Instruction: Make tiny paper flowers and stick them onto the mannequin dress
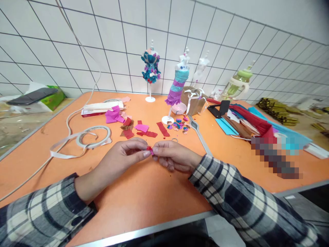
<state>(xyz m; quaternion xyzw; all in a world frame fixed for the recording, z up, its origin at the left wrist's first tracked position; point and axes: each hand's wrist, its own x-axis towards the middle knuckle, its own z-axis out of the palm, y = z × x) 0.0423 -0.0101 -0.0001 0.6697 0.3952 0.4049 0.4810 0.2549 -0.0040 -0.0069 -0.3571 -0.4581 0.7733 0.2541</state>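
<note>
Between my fingertips is a small red and pink crepe paper flower (149,149). My left hand (128,154) pinches it from the left, thumb and fingers closed. From the right, my right hand (172,154) grips its lower side, the other fingers curled beneath. Just beyond lie red paper strips (162,129) and a pink paper piece (142,128). Several small paper flowers (180,125) are scattered near the base of a mini dress form (178,82) wrapped in turquoise and purple. Another dress form (150,67), covered in teal and purple pieces, stands farther back.
A tape roll (94,136) and a white cable (68,128) lie at left. Tweezers (199,133) rest to the right of the flowers. Behind are a pink bowl (179,108) and a brown box (195,103). Folded coloured paper (257,120) and a green-lidded bottle (238,84) are at right.
</note>
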